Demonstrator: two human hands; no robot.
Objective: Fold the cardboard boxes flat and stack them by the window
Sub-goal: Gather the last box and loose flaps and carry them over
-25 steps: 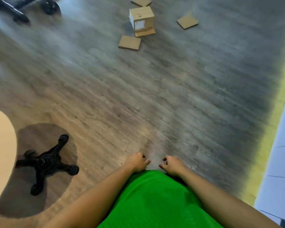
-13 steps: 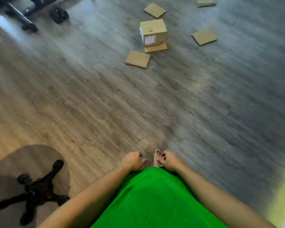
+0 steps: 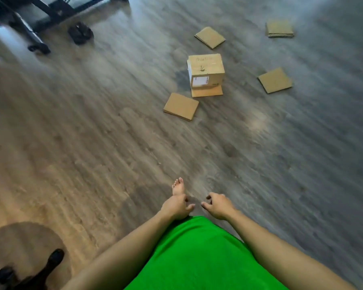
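Note:
An unfolded cardboard box [image 3: 205, 71] with a white label stands upright on the wood floor, far ahead of me, one flap lying flat at its base. Flattened boxes lie around it: one near its front left [image 3: 181, 106], one behind it [image 3: 210, 37], one to its right [image 3: 275, 80], and a small stack at the far right [image 3: 279, 28]. My left hand [image 3: 176, 206] and my right hand [image 3: 217, 205] hang in front of my green shirt, fingers loosely curled, holding nothing. Both are well short of the boxes.
A black frame on casters [image 3: 38, 24] stands at the far left, with a dark object [image 3: 80, 34] on the floor beside it. A black star-shaped table base [image 3: 29, 273] sits at the bottom left. My bare foot [image 3: 178, 186] is on the floor ahead of my hands.
I have walked forward, so the boxes sit lower and nearer in view and the far stack has come into sight. The table base slid out to the bottom left. My hands stayed empty.

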